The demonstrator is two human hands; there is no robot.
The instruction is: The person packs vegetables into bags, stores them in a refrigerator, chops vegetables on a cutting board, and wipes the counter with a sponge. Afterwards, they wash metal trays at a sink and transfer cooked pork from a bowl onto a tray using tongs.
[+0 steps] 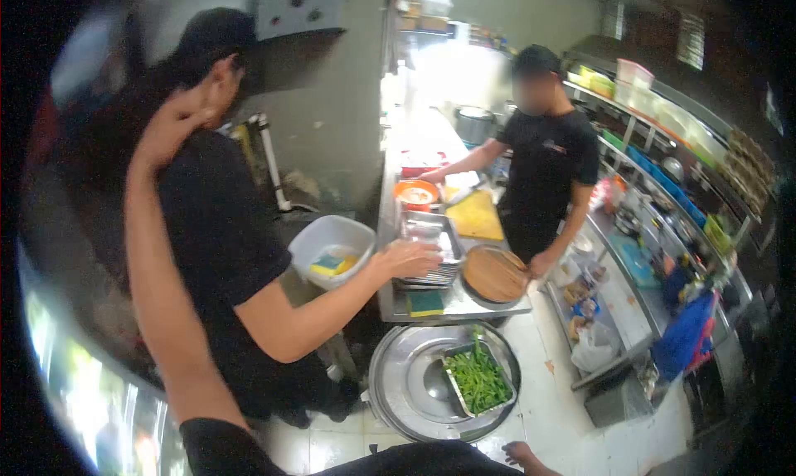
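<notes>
Lying near the right rim of the round metal basin [405,375], the tray [494,405] of green vegetables [477,378] seems light, maybe bendable; opposite rims are the safer hold. The left grip [172,129], loosely open, touches the neck [220,104] of a co-worker [217,215]. The right grip [521,455] is apart from the tray; its opening I cannot tell.
</notes>
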